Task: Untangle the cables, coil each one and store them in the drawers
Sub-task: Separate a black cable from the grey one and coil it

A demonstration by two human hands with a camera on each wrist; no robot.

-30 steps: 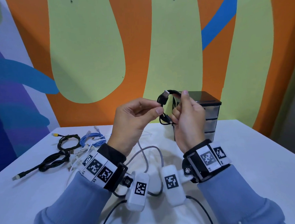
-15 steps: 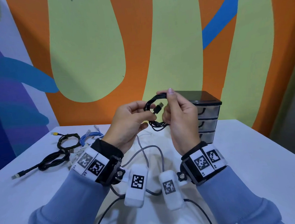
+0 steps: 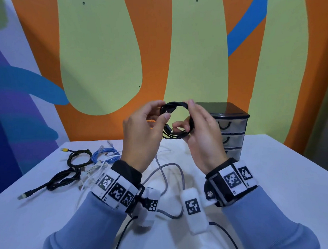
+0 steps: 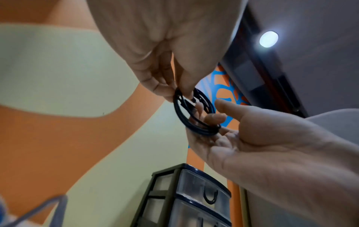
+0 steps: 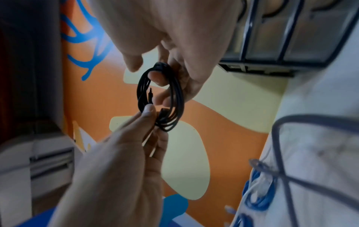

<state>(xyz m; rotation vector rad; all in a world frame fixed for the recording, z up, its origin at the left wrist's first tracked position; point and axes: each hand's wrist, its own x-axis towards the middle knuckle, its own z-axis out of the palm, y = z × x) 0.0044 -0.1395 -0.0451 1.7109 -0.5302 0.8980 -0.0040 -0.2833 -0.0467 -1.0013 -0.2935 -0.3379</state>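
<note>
A black cable [image 3: 174, 105], wound into a small ring, is held up in the air between both hands above the table's back half. My left hand [image 3: 163, 113] pinches the ring's upper left with thumb and forefinger. My right hand [image 3: 187, 115] grips the right side, its fingers curled through the loop. In the left wrist view the coil [image 4: 178, 113] hangs below my left fingertips [image 4: 186, 92]. In the right wrist view the ring [image 5: 174, 95] shows a plug end lying inside the loop. The three-drawer unit [image 3: 233, 129] stands behind my right hand, drawers closed.
On the white table [image 3: 274, 176] at the left lie a black coil with a yellow plug [image 3: 79, 158], a blue cable [image 3: 104, 155], a black braided cable [image 3: 62, 178] and white cables [image 3: 92, 174]. A grey cable [image 3: 167, 173] loops under my wrists.
The plug end that stuck up above the coil now lies inside the loop. The coil has opened into a wider ring, and my left pinch has shifted to its upper left.
</note>
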